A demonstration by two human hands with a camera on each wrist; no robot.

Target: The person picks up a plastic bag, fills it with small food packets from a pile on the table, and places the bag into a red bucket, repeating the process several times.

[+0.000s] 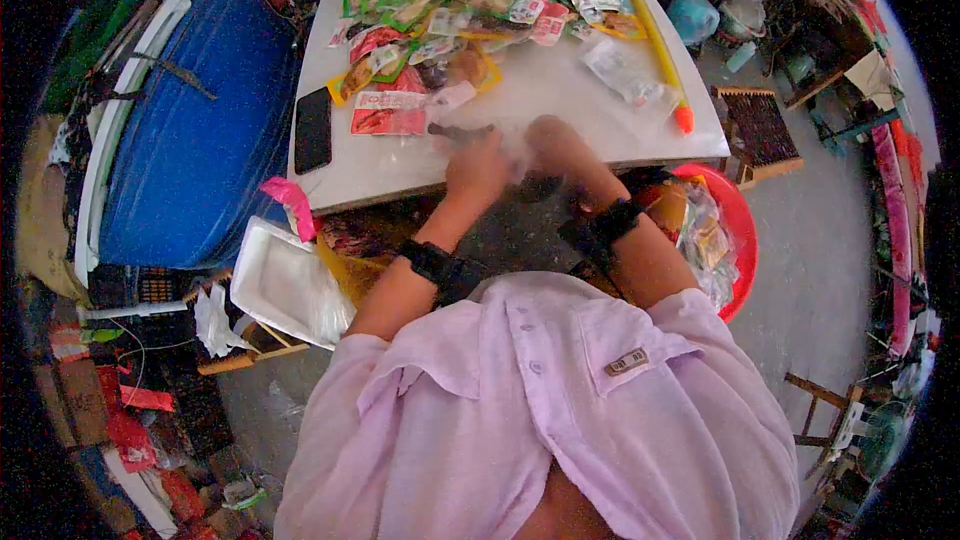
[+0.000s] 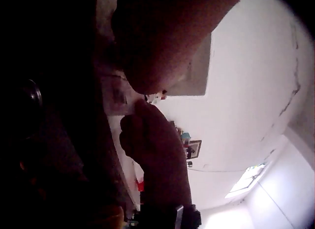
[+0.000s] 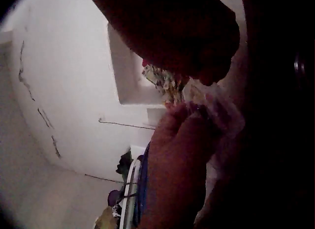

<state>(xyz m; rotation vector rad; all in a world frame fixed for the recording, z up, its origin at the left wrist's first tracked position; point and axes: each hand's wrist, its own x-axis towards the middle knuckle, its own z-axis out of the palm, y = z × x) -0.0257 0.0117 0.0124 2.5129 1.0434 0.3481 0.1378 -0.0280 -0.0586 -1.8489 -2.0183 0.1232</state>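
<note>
Over the near edge of the white table (image 1: 400, 175), both hands are close together at a clear plastic bag (image 3: 224, 108). My left hand (image 1: 478, 168) pinches the bag between thumb and fingers. A dark elongated piece (image 1: 460, 131) shows at its fingertips, its kind blurred. The right hand (image 1: 565, 152) is a little to the right, blurred by motion. In the left wrist view its curled fingers (image 2: 130, 128) meet the clear plastic (image 2: 115, 93). A red-and-white food packet (image 1: 388, 115) lies just beyond the left hand.
Many colourful food packets (image 1: 470, 0) heap on the far table. A black phone (image 1: 313, 130) lies at the left edge, a clear packet (image 1: 625, 70) at the right. Below stand a white foam box (image 1: 255, 275) and a red basin (image 1: 745, 250) with packets. A blue tub (image 1: 200, 130) stands left.
</note>
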